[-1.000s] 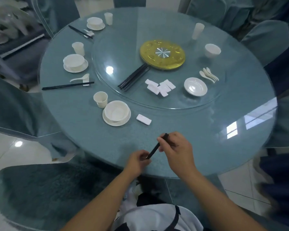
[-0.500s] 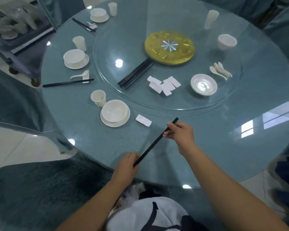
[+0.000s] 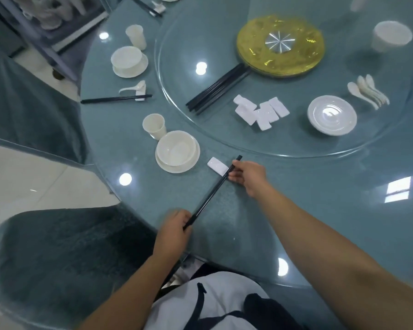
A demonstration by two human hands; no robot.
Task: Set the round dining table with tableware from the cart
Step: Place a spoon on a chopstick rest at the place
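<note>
Hands: two; the left hand (image 3: 174, 231) pinches the near end of the black chopsticks (image 3: 211, 192), the right hand (image 3: 247, 176) pinches them near the far end.
Held chopsticks: whether this is one stick or a pair pressed together cannot be told; they lie low over the round table (image 3: 320, 210) near its front edge.
Long axis: diagonal, near end at the lower left by the person's body, far tip pointing up and right toward the glass turntable (image 3: 284, 148).
Chopstick rest: one white rest (image 3: 217, 165) just beside the bowl, the sticks crossing its right end.
Bowl on saucer: two sets in view; the near one (image 3: 177, 151) sits beside a cup (image 3: 154, 126), the far one (image 3: 129, 61) beside another cup (image 3: 136, 36).
Laid chopsticks: one pair (image 3: 116, 99) on its own rest, with a spoon (white).
Turntable stock: a bundle of spare chopsticks (image 3: 217, 89), five loose rests (image 3: 260, 111), one dish (image 3: 332, 119), several spoons (image 3: 367, 91), one bowl (image 3: 391, 35), a gold centre disc (image 3: 280, 45).
</note>
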